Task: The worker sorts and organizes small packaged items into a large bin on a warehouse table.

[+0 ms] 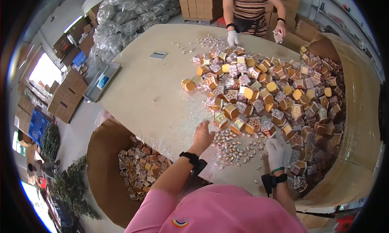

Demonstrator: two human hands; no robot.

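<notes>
In the head view, we have our bare left hand [202, 136] over the table [142, 83], fingers loosely spread, with nothing visible in its grasp. Our gloved right hand [275, 154] points its fingers down at the near edge of the pile; whether it grips anything, we cannot tell. The house-shaped ornaments [247, 93] lie heaped ahead of both hands and off to the right, one beside our left fingertips. Small shiny pieces [235, 148] are strewn between our hands, in front of the ornaments. Beyond the heap, across from us, a co-worker in a striped top [252, 8] rests a gloved hand [232, 38] near its far edge and holds up a wrapped item [278, 36].

Left of our left hand, a cardboard bin [103, 164] holds more ornaments; farther off, a metal tray [94, 94] carries a blue-and-white packet [102, 82]. Right of our right hand, ornaments fill a large carton [358, 123].
</notes>
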